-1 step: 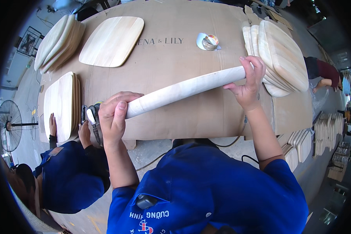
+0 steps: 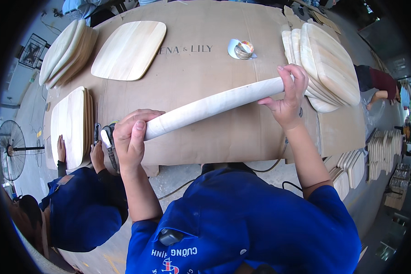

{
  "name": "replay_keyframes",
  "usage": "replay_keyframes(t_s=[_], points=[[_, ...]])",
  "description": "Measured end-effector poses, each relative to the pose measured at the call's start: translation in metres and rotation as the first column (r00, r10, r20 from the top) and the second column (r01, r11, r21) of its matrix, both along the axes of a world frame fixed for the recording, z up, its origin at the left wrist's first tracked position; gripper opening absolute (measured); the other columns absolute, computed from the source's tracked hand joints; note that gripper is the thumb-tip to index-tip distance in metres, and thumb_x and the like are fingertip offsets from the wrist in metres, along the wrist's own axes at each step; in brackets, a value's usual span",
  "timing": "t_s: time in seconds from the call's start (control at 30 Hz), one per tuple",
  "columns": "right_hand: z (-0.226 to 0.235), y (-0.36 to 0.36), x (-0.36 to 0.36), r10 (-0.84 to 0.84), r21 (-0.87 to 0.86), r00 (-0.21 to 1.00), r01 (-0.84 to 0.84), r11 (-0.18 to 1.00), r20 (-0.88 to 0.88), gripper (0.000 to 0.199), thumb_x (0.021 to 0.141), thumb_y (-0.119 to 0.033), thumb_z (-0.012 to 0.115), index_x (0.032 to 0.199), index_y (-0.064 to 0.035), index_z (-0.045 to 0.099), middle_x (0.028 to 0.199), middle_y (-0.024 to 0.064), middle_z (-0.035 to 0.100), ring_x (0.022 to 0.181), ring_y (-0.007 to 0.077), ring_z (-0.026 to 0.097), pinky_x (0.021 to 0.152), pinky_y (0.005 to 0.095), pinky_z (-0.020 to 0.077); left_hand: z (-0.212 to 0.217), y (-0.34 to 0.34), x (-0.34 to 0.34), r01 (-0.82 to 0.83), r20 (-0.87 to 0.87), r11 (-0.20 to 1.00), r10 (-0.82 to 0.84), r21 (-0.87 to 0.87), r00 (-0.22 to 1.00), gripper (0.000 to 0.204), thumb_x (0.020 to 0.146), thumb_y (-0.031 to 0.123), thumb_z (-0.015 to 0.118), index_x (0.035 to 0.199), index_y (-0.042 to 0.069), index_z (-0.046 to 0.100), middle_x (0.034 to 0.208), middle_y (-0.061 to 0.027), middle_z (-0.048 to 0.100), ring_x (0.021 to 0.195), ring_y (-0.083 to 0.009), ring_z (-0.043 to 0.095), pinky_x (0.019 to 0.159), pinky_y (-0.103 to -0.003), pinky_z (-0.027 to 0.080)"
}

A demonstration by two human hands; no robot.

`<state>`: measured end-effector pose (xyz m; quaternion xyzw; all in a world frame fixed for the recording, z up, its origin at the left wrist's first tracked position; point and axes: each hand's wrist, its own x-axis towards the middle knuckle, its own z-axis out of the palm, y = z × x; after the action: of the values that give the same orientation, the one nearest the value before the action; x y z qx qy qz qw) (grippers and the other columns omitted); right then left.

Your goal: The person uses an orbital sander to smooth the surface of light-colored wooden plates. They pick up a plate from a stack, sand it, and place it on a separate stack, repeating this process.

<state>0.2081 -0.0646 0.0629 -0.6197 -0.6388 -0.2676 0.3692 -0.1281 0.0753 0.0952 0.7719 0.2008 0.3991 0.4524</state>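
I hold a pale wooden board (image 2: 214, 106) up on its edge above the table, so mostly its long, gently curved rim shows. My left hand (image 2: 131, 139) grips the lower left end, thumb on the near side. The upper right end is in my right hand (image 2: 290, 98), its fingers over the top and its thumb lower down. The board slants up from left to right; most of its faces are hidden. Beyond it lies a single rounded wooden board (image 2: 129, 50), flat on the brown cardboard (image 2: 192, 27) that covers the table.
Stacks of similar boards stand at right (image 2: 331, 66), far left (image 2: 67, 55) and near left (image 2: 68, 121). A co-worker's hand (image 2: 60, 148) touches the near-left stack; their other hand is beside a power tool (image 2: 108, 137). A small round container (image 2: 244, 50) sits farther back. A hose (image 2: 178, 189) crosses the floor.
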Motion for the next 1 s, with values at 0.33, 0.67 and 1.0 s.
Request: replay_keyframes(t_s=[0.33, 0.67, 1.0], points=[[-0.01, -0.001, 0.004, -0.008, 0.023, 0.992, 0.012, 1.0, -0.13, 0.092, 0.067, -0.059, 0.075, 0.136, -0.0074, 0.041, 0.128, 0.0166, 0.045, 0.118, 0.037, 0.042, 0.1, 0.0496, 0.0355, -0.014, 0.009, -0.006, -0.121, -0.035, 0.993, 0.121, 0.018, 0.992, 0.037, 0.097, 0.023, 0.049, 0.089, -0.008, 0.068, 0.087, -0.0183, 0.07, 0.081, -0.025, 0.067, 0.076, -0.032, 0.051], [-0.035, 0.001, 0.002, -0.042, 0.014, 0.902, 0.053, 0.998, -0.43, 0.109, 0.068, -0.044, 0.082, 0.147, -0.0032, 0.018, 0.145, 0.0244, 0.028, 0.133, 0.0406, 0.032, 0.108, 0.0476, 0.031, -0.029, 0.022, -0.005, -0.257, 0.083, 0.966, 0.258, -0.024, 0.962, 0.035, 0.098, 0.02, 0.051, 0.085, -0.009, 0.066, 0.081, -0.0117, 0.068, 0.075, -0.0164, 0.061, 0.071, -0.028, 0.046], [-0.025, 0.009, 0.03, 0.069, -0.041, 0.742, -0.129, 0.991, -0.667, 0.083, 0.069, -0.046, 0.082, 0.127, -0.0027, 0.041, 0.119, 0.0163, 0.052, 0.111, 0.0307, 0.052, 0.095, 0.0405, 0.0424, -0.076, 0.027, 0.005, -0.48, 0.236, 0.79, 0.585, -0.381, 0.776, 0.043, 0.101, 0.03, 0.037, 0.089, -0.002, 0.062, 0.081, -0.0083, 0.063, 0.075, -0.0144, 0.057, 0.072, -0.029, 0.045]])
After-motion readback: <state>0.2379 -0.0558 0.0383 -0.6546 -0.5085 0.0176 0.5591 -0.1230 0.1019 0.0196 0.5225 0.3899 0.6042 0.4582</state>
